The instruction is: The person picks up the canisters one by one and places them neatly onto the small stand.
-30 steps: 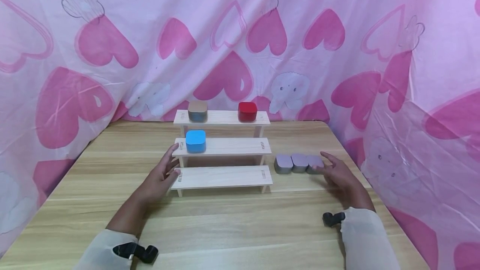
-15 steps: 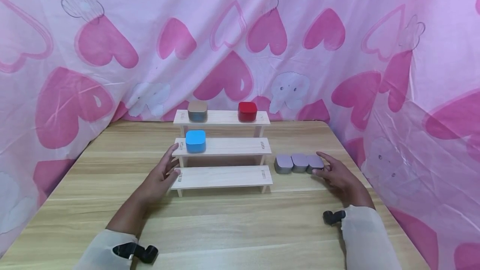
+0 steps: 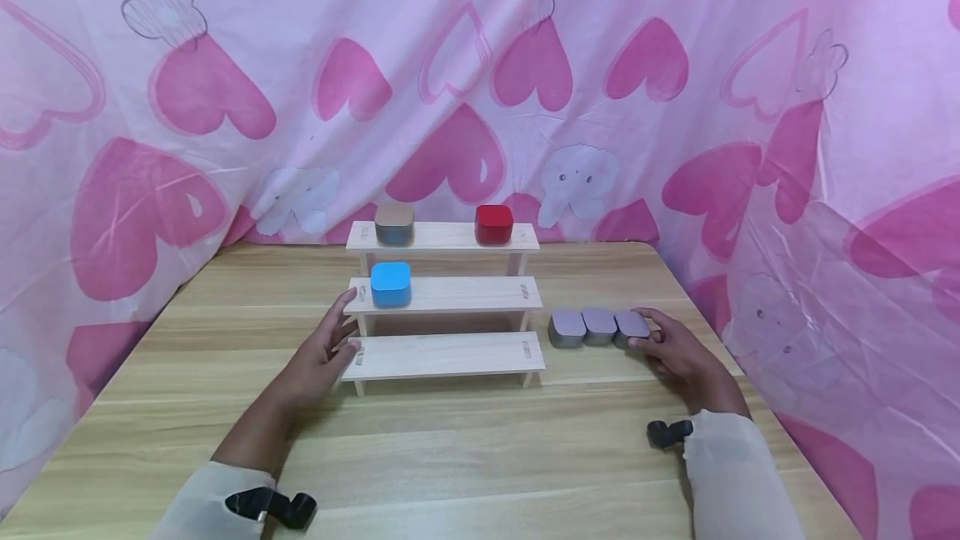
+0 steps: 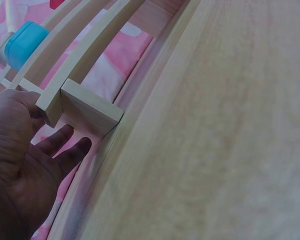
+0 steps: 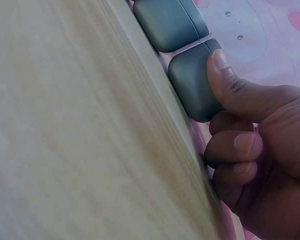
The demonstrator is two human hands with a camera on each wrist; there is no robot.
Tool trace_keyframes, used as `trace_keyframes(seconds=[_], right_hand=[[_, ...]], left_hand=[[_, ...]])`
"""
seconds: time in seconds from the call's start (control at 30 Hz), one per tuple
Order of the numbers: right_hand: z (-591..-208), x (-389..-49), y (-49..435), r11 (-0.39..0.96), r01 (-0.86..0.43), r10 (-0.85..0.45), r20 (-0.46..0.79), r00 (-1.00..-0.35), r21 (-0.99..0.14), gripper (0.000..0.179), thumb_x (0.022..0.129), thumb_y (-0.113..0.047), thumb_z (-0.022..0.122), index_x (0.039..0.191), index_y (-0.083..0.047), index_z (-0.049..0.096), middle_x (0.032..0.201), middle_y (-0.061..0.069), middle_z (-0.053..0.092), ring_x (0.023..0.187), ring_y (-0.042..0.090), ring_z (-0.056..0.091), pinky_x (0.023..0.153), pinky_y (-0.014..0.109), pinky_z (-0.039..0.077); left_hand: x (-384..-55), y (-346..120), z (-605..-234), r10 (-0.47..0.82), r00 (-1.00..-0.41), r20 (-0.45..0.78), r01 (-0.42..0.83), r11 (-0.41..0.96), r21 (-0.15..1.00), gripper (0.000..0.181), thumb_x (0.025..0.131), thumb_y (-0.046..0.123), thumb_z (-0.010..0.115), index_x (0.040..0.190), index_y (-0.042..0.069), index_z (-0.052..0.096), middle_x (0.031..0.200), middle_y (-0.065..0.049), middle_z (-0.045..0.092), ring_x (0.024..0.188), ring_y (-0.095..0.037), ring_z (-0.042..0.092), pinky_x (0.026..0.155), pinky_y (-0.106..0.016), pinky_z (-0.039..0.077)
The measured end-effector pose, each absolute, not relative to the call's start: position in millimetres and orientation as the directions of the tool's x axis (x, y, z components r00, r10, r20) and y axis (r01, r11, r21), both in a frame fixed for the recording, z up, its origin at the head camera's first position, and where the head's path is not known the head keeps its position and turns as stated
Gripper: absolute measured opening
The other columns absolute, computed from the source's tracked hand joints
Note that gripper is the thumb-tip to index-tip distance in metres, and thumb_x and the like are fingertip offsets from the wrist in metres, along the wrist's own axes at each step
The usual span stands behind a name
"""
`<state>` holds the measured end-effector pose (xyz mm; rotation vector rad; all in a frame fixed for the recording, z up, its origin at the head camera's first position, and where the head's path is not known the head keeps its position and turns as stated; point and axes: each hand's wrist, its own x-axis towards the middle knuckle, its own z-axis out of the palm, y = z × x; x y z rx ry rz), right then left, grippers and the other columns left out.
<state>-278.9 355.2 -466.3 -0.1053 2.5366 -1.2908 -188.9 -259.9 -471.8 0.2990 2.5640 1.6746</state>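
My right hand (image 3: 681,358) pinches the rightmost grey box (image 3: 632,324), a small rounded square one with a lilac-tinted top. In the right wrist view, the thumb lies on the side of that box (image 5: 190,82), near a seam, and the other fingers curl below. Two matching boxes, a middle one (image 3: 599,325) and a left one (image 3: 567,327), stand beside it on the table. At the left end of a three-tier wooden rack (image 3: 442,357), my left hand (image 3: 318,363) rests with relaxed fingers. Its thumb is at the lowest plank's end, while two fingers extend below the plank in the left wrist view.
On the rack's middle tier, a blue box (image 3: 391,285) sits near the left end. The top tier carries a beige box (image 3: 394,224) at left and a red box (image 3: 493,225) toward the right. A pink heart-print cloth (image 3: 450,65) hangs behind the wooden table (image 3: 465,457).
My right thumb and fingers have closed on the rightmost grey box, which has shifted slightly right, away from its neighbour. The left hand has stayed at the rack.
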Motion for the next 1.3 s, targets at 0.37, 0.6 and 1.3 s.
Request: trace_keyframes(seconds=[0.37, 0.6, 1.3], right_hand=[[-470.0, -278.0, 357.9, 0.572, 0.062, -0.169, -0.192, -0.967, -0.818, 0.070, 0.107, -0.020, 0.072, 0.163, -0.008, 0.033, 0.070, -0.003, 0.046, 0.054, 0.014, 0.042, 0.049, 0.027, 0.038], [-470.1, -277.4, 358.0, 0.571, 0.043, -0.139, -0.148, -0.979, -0.820, 0.072, 0.102, -0.026, 0.079, 0.157, -0.002, 0.039, 0.068, -0.005, 0.049, 0.053, 0.012, 0.041, 0.048, 0.026, 0.036], [-454.5, -270.4, 349.6, 0.597, -0.092, -0.064, 0.068, -0.996, -0.797, 0.057, 0.102, -0.027, 0.079, 0.147, 0.001, 0.056, 0.077, -0.005, 0.057, 0.068, 0.005, 0.054, 0.059, 0.023, 0.052]], left_hand=[[-188.5, -260.3, -471.2, 0.197, -0.979, 0.051, 0.127, 0.392, 0.911, 0.083, 0.116, 0.020, 0.052, 0.170, 0.058, 0.003, 0.186, -0.011, 0.011, 0.166, -0.048, 0.028, 0.126, -0.065, 0.036], [-189.0, -260.4, -470.8, 0.201, -0.977, 0.065, 0.141, 0.394, 0.908, 0.083, 0.116, 0.018, 0.052, 0.172, 0.055, 0.003, 0.186, -0.013, 0.012, 0.166, -0.049, 0.029, 0.127, -0.064, 0.034], [-188.1, -261.3, -473.4, 0.215, -0.971, 0.109, 0.188, 0.393, 0.900, 0.084, 0.116, 0.013, 0.052, 0.173, 0.051, 0.004, 0.184, -0.015, 0.016, 0.164, -0.050, 0.032, 0.126, -0.063, 0.035]])
